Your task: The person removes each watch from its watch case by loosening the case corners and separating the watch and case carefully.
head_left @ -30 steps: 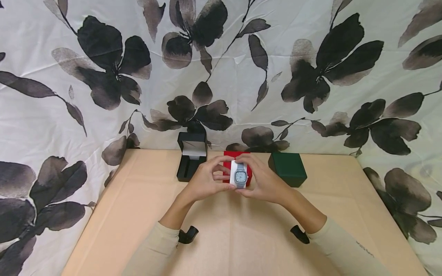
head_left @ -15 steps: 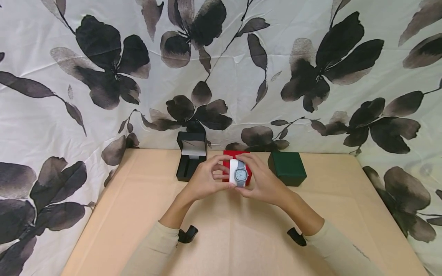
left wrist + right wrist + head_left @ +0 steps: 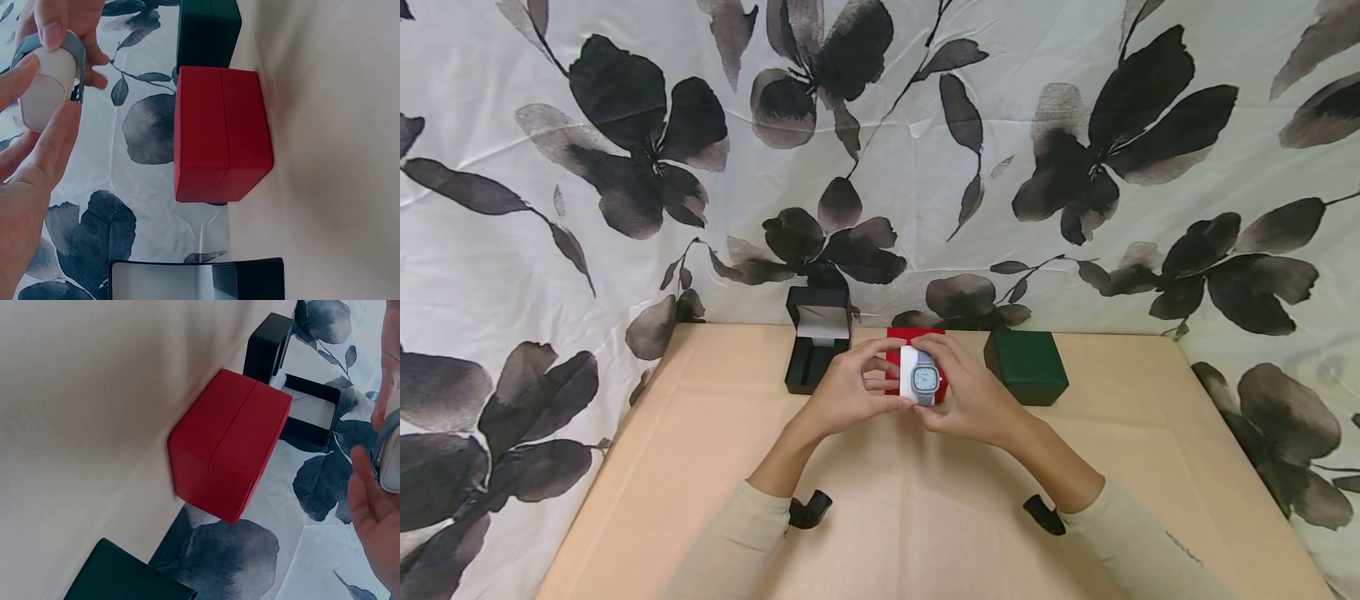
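Observation:
A wristwatch [image 3: 926,380] with a square pale face and light blue strap is wrapped round a white cushion [image 3: 907,375]. Both hands hold it up in front of the red box [image 3: 906,332]. My left hand [image 3: 850,390] grips the cushion's left side between thumb and fingers. On the other side, my right hand [image 3: 981,400] holds it with thumb below and fingers above. From the left wrist, the cushion's flat white end [image 3: 42,100] shows, the strap [image 3: 78,53] curving round it. In the right wrist view the watch is partly cut off at the frame's edge.
An open black watch box [image 3: 801,367], its lid raised, stands left of the red box at the table's back. To the right is a closed green box [image 3: 1026,367]. A floral cloth [image 3: 880,167] hangs behind the beige table [image 3: 902,517].
The watch and cushion have turned slightly, with the watch face tilting a little. My right forearm has shifted slightly left. Both hands keep their hold, and the boxes stay put.

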`<control>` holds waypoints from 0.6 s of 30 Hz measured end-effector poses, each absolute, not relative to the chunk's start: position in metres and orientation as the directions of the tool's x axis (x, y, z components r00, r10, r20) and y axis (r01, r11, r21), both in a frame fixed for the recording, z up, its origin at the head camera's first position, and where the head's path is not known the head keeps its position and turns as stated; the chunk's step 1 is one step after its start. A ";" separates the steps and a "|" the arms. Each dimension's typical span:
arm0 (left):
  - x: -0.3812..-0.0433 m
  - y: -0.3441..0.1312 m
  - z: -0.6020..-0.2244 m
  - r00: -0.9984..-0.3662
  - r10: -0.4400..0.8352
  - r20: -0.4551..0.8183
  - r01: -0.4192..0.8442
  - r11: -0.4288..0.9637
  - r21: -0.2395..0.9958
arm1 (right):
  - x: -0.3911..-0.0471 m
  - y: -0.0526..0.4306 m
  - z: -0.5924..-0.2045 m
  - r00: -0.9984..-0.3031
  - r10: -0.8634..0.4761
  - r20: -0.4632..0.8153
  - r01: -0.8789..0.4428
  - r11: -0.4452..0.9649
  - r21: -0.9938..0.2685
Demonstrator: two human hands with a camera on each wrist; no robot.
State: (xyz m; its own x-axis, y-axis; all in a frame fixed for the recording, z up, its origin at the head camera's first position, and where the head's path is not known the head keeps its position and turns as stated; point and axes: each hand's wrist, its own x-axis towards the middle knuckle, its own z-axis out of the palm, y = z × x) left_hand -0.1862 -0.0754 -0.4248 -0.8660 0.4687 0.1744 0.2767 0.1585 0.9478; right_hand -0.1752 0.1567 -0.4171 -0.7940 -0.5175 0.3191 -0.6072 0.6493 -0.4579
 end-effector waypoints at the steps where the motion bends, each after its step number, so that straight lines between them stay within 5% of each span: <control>1: -0.186 -0.076 -0.425 -0.864 0.472 0.176 0.278 0.155 0.948 | -0.175 0.157 -0.417 -0.793 -0.520 0.317 -0.608 0.638 -0.472; 18: -0.183 -0.082 -0.420 -0.852 0.495 0.172 0.278 0.149 0.949 | -0.175 0.159 -0.417 -0.788 -0.547 0.284 -0.580 0.502 -0.642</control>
